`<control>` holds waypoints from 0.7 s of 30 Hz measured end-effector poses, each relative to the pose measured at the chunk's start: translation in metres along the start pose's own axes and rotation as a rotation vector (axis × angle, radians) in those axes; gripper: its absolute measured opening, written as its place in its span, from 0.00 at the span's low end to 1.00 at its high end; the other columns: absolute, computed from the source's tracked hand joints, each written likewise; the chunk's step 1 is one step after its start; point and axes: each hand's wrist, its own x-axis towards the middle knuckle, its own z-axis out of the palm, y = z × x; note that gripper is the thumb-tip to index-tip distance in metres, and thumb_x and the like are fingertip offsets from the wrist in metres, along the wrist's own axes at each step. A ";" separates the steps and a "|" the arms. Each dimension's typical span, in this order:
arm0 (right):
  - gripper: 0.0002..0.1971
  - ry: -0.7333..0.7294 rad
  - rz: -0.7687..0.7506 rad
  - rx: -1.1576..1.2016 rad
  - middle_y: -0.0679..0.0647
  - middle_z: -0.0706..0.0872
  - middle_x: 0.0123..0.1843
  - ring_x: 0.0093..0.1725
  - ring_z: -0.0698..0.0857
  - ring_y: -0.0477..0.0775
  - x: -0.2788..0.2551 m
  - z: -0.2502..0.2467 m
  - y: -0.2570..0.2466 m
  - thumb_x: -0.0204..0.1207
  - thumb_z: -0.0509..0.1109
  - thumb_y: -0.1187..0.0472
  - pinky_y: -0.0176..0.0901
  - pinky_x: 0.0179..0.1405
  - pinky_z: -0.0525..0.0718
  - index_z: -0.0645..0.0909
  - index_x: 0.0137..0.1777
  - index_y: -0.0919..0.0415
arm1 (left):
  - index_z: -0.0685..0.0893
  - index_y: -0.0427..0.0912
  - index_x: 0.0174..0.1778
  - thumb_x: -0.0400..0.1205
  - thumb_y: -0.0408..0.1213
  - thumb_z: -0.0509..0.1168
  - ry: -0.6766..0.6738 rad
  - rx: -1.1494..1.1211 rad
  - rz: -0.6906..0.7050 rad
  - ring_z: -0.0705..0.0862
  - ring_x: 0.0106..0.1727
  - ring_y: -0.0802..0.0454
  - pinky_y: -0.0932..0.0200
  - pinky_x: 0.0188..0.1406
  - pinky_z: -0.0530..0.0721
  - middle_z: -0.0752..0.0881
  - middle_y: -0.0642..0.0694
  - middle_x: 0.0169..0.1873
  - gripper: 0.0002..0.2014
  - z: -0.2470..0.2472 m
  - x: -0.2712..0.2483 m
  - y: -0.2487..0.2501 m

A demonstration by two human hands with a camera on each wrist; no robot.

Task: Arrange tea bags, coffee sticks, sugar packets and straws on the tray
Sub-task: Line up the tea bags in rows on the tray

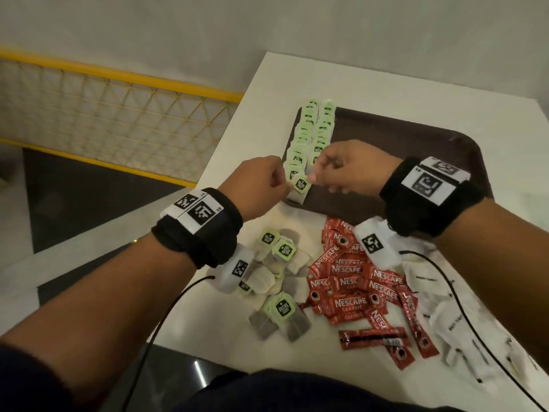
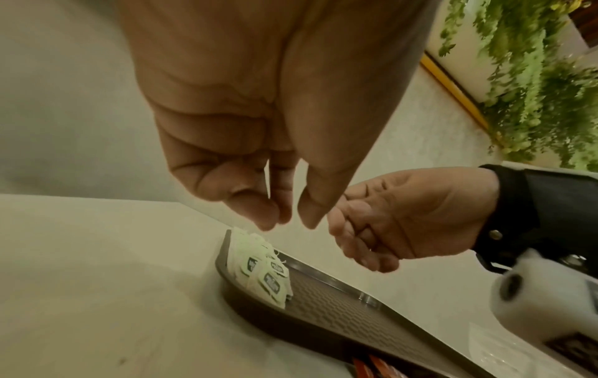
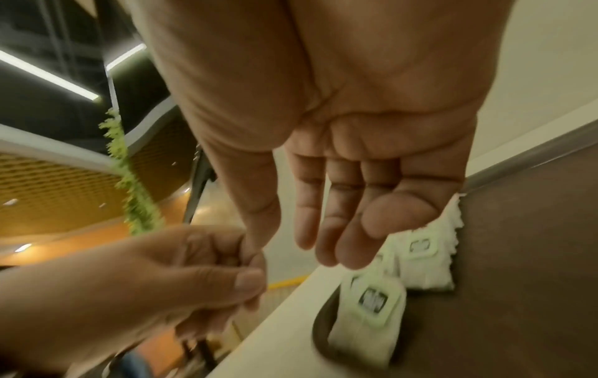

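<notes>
Now the left hand [image 1: 258,185] hovers at the tray's [image 1: 416,138] near left corner, its grip curled with fingertips pinched together; whether they hold anything cannot be told. Beside it, the newest tea bag [image 1: 300,185] lies at the near end of two green rows on the tray. The right hand [image 1: 353,171] hangs just over it, fingers relaxed, holding nothing. Nearer on the tabletop [image 1: 267,84] lie loose tea bags [image 1: 279,281], red coffee sticks [image 1: 362,289] and white sugar packets [image 1: 445,316].
</notes>
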 end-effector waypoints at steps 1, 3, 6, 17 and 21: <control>0.14 -0.061 -0.039 -0.086 0.56 0.89 0.44 0.42 0.87 0.53 -0.006 0.009 -0.006 0.74 0.74 0.47 0.46 0.42 0.85 0.84 0.49 0.57 | 0.82 0.43 0.45 0.82 0.45 0.68 -0.034 0.029 -0.001 0.82 0.42 0.50 0.54 0.42 0.79 0.85 0.48 0.41 0.09 -0.001 -0.006 -0.003; 0.13 -0.171 -0.110 -0.283 0.50 0.86 0.43 0.41 0.82 0.48 -0.014 0.030 -0.013 0.76 0.73 0.47 0.37 0.38 0.78 0.85 0.50 0.56 | 0.82 0.43 0.46 0.83 0.46 0.67 -0.136 0.124 -0.011 0.82 0.45 0.48 0.52 0.46 0.80 0.85 0.48 0.43 0.10 0.001 -0.017 -0.012; 0.18 -0.248 -0.163 -0.496 0.47 0.83 0.47 0.48 0.82 0.50 -0.015 0.060 -0.015 0.75 0.73 0.45 0.39 0.40 0.75 0.83 0.57 0.56 | 0.82 0.46 0.53 0.82 0.50 0.67 -0.300 0.257 -0.034 0.82 0.52 0.49 0.55 0.51 0.78 0.83 0.48 0.51 0.11 0.006 -0.033 -0.025; 0.26 -0.256 -0.143 -0.648 0.57 0.81 0.53 0.47 0.81 0.57 -0.009 0.089 -0.016 0.71 0.77 0.45 0.47 0.43 0.81 0.77 0.59 0.62 | 0.78 0.44 0.65 0.76 0.44 0.76 -0.295 0.223 -0.122 0.78 0.50 0.50 0.59 0.46 0.73 0.82 0.48 0.52 0.24 0.022 -0.054 -0.030; 0.24 -0.246 -0.135 -0.563 0.53 0.79 0.48 0.45 0.78 0.55 -0.008 0.089 -0.013 0.69 0.79 0.47 0.45 0.40 0.75 0.73 0.55 0.59 | 0.81 0.41 0.58 0.75 0.42 0.76 -0.281 0.170 -0.151 0.77 0.45 0.51 0.60 0.42 0.71 0.80 0.51 0.43 0.19 0.021 -0.056 -0.033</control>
